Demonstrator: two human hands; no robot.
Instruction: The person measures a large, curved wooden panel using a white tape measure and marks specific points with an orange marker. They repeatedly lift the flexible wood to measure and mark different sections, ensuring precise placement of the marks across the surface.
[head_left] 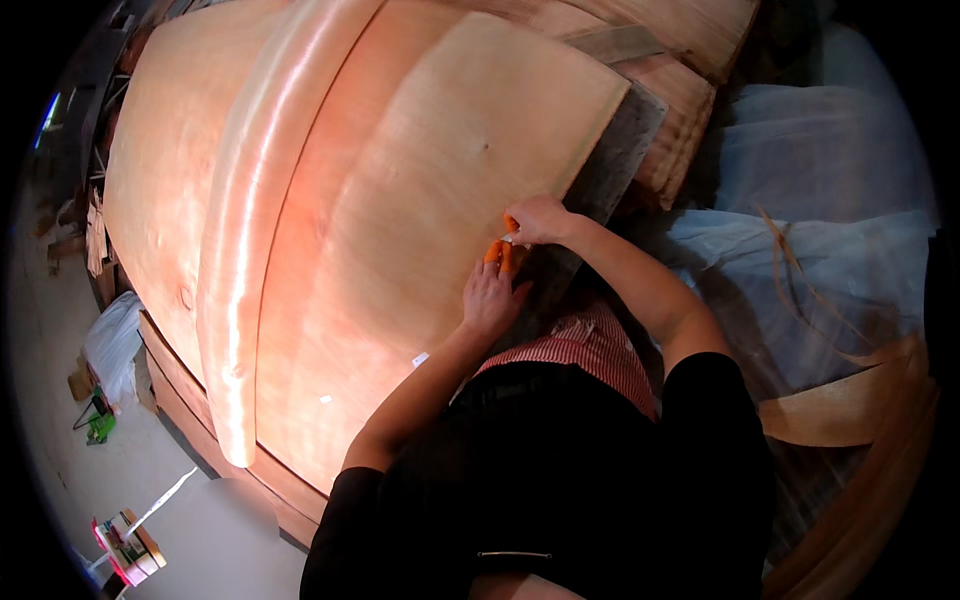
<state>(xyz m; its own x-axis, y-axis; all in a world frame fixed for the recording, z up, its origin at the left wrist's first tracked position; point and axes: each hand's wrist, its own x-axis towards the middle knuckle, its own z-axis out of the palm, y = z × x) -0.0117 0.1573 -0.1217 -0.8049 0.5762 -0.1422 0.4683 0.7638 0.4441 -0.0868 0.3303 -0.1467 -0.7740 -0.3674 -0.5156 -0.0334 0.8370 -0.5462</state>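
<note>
My right hand (537,221) is closed in a pinch near the right edge of a pale wood veneer sheet (430,170). A small white scrap (508,238), perhaps tape, shows at its fingertips. My left hand (490,302) lies just below it on the sheet, fingers stretched toward the scrap and thumb apart. Orange finger covers (498,255) are on fingertips of both hands. I cannot tell whether the left fingertips touch the scrap. Two more white scraps lie by my left forearm, one of them a small white piece (420,359).
A long glossy curled ridge (250,230) runs along the sheet's left part. More wood sheets (680,120) lie beyond the right edge. Bluish plastic wrapping (810,270) and loose veneer strips (840,405) are on the right. A small bundle (128,545) hangs or stands lower left.
</note>
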